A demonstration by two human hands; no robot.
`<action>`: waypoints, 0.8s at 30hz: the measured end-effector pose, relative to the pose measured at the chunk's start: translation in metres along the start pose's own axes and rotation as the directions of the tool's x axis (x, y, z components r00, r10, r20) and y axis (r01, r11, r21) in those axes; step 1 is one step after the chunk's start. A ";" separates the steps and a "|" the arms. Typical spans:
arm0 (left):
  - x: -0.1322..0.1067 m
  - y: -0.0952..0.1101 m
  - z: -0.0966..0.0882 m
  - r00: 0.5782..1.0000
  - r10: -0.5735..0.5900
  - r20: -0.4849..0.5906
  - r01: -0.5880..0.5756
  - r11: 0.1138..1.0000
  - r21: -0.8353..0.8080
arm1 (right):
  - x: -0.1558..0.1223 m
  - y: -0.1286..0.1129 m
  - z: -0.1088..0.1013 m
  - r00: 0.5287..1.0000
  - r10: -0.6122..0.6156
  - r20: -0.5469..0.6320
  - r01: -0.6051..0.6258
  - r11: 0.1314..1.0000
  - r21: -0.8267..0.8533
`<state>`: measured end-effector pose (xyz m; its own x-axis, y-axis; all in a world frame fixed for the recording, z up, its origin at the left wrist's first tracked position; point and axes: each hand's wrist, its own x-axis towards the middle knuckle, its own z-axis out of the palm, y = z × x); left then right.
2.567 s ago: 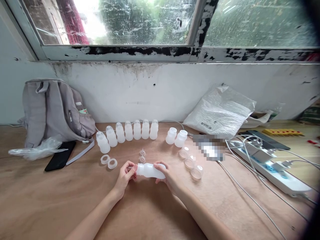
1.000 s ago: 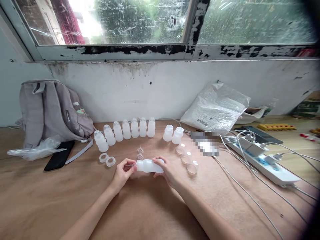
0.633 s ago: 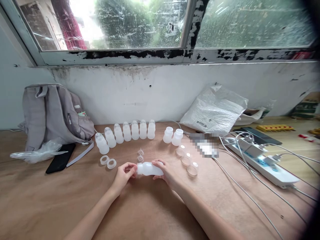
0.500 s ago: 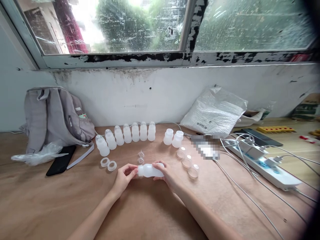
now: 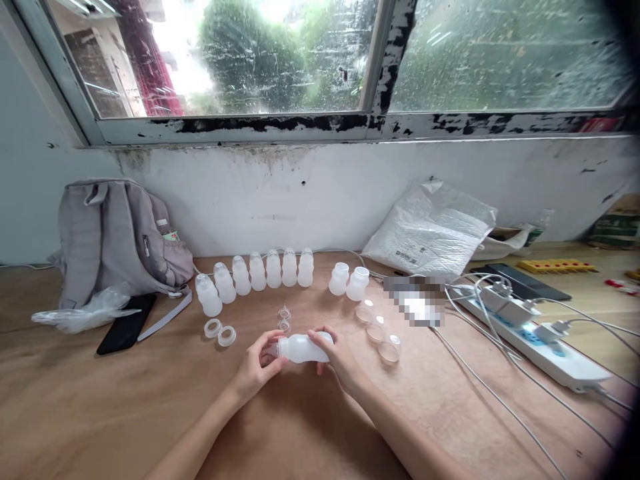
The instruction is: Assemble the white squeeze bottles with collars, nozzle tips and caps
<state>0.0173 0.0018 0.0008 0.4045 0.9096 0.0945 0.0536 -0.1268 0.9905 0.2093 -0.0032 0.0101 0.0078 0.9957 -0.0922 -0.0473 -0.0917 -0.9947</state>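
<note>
One grey backpack [image 5: 115,233] leans against the wall, far to the left of the hands, on a wooden tabletop [image 5: 125,407]. Closer to the hands, a crumpled clear bag [image 5: 90,311] partly overlaps a black phone [image 5: 125,328]. Beyond the left hand, seven capped bottles [image 5: 257,275], frosted white, stand upright in a curved row. Between that row and the left hand lie two white rings [image 5: 221,337], side by side. Just beyond the hands, two clear teats [image 5: 285,313] sit one behind the other.

The left hand [image 5: 256,368] curls thumb and fingers about the neck end of the held bottle [image 5: 303,349], with a clear tip [image 5: 271,349] showing between them. The right hand [image 5: 341,358] is clamped on its base end, so the bottle lies sideways between both hands.

Beyond the right hand, two open bottles [image 5: 357,287] stand upright. Right of that hand, three clear caps [image 5: 375,331] form a slanting line. Farther right come a pixelated item [image 5: 415,305], a silver bag [image 5: 433,227] and a white power strip [image 5: 575,373] with plugs and cables [image 5: 493,377].
</note>
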 end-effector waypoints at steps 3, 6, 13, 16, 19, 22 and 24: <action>0.003 -0.001 -0.002 0.985 -0.136 0.109 0.148 0.982 -0.113 | -0.007 -0.003 0.002 0.989 -0.149 -0.012 0.146 0.980 -0.132; 0.002 0.003 -0.003 0.969 -0.192 0.155 0.215 0.966 -0.144 | -0.015 -0.007 0.003 0.949 -0.314 -0.010 0.300 0.915 -0.269; -0.007 0.002 -0.001 0.981 0.177 0.079 -0.193 0.943 0.273 | -0.016 -0.009 0.005 0.957 -0.286 -0.058 0.264 0.933 -0.245; -0.008 -0.002 -0.001 0.926 0.358 0.119 -0.371 0.807 0.460 | -0.014 -0.007 0.006 0.970 -0.228 -0.084 0.204 0.951 -0.231; -0.006 0.002 -0.003 0.935 0.320 0.151 -0.347 0.747 0.567 | -0.018 -0.005 0.005 0.939 -0.340 -0.054 0.305 0.894 -0.329; -0.007 0.008 -0.004 0.950 0.256 0.176 -0.304 0.651 0.695 | -0.026 -0.003 0.004 0.849 -0.509 0.142 0.520 0.754 -0.401; -0.009 0.010 -0.003 0.947 0.237 0.216 -0.314 0.547 0.776 | -0.032 0.000 0.004 0.791 -0.540 0.289 0.611 0.670 -0.422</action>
<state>0.0117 -0.0062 0.0106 0.5932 0.7458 0.3031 0.6108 -0.6622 0.4341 0.2049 -0.0349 0.0136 -0.2570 0.8404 0.4772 0.3946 0.5420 -0.7420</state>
